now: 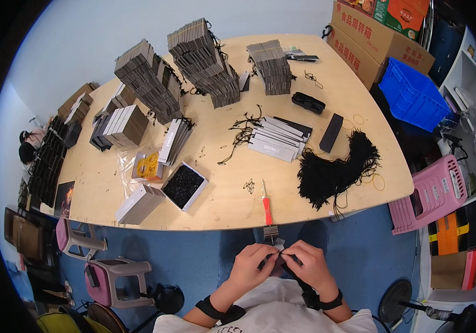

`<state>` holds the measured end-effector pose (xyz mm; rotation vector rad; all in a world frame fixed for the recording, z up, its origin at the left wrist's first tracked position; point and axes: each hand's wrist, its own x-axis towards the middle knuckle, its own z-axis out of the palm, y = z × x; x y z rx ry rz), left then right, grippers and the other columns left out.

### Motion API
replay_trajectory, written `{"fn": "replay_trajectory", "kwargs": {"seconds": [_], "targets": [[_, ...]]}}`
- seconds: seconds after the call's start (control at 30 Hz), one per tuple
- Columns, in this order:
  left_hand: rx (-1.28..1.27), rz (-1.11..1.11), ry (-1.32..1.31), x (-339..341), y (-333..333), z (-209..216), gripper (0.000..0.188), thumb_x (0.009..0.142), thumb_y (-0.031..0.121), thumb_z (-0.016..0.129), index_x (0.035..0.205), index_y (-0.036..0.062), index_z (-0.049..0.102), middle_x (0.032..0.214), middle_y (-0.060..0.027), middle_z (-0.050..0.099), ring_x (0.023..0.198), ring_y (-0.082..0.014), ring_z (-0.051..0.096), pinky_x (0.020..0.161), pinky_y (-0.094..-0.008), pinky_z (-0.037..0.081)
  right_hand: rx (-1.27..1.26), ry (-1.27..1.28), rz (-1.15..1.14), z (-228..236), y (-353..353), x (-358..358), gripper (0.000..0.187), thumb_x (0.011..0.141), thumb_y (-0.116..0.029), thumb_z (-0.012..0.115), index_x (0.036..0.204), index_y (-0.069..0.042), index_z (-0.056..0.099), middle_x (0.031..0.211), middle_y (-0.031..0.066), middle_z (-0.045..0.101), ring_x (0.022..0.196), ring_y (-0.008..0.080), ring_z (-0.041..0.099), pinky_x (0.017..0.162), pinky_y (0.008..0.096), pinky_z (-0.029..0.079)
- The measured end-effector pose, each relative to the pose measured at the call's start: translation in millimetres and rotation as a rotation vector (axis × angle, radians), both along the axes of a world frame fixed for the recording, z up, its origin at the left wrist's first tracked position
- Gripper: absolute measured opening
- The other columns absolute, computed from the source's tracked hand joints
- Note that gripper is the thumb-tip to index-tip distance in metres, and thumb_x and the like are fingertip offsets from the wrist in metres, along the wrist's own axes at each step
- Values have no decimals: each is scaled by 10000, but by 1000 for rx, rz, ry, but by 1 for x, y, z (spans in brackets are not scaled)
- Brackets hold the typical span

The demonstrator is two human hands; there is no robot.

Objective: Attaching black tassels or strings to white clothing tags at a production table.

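In front of my body, below the table's near edge, my left hand (252, 267) and my right hand (308, 264) meet fingertip to fingertip. Both are pinched on a thin black cord (282, 253). A small grey piece (279, 243) shows just above the fingertips; what it is stays unclear. Right beyond them is a small striped grey stack (271, 232) at the table edge. A screwdriver (267, 211) with a red handle lies on the table, pointing away from me. To its right lies a big bundle of black cords (338, 172).
Tall banded stacks of grey cards (204, 66) stand on the far half of the table (221, 194). Fanned grey tags (276, 141) with cords lie mid-table. A box of small black pieces (185, 186) sits left. Pink stools (99, 283) stand lower left; a blue crate (415, 94) is right.
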<state>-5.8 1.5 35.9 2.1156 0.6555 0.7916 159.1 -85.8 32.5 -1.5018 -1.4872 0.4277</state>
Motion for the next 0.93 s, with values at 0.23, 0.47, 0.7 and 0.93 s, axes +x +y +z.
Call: {"fn": "replay_trajectory", "kwargs": {"seconds": [0.23,0.47,0.7,0.93], "targets": [[-55,127,-42,2,-5,4,129,792,-31,675,915,7,673,863,-134,694,772,-271,688,692,-312,532,19,81,-71,2,-1,-8,111,764,-10,731,850,-19,663,779,63,634,520,132,533,462,250,413],[-135,118,-82,3,-5,6,134,787,-33,673,918,-1,679,853,-138,702,743,-260,698,687,-293,536,38,97,-54,1,-1,-5,106,762,-5,731,843,-23,663,775,58,634,502,127,517,452,244,400],[93,71,-43,3,-5,3,153,780,-31,681,923,22,690,889,-118,707,794,-245,697,707,-309,550,47,8,-82,5,0,-7,112,756,-16,739,837,-29,663,764,59,632,531,158,555,474,264,434],[-28,0,-135,0,-2,-8,249,768,-26,721,1003,56,722,983,-105,718,880,-229,696,762,-311,560,100,-140,-91,0,-3,-6,136,744,-59,772,829,-46,667,769,68,641,600,192,625,512,295,478]]}}
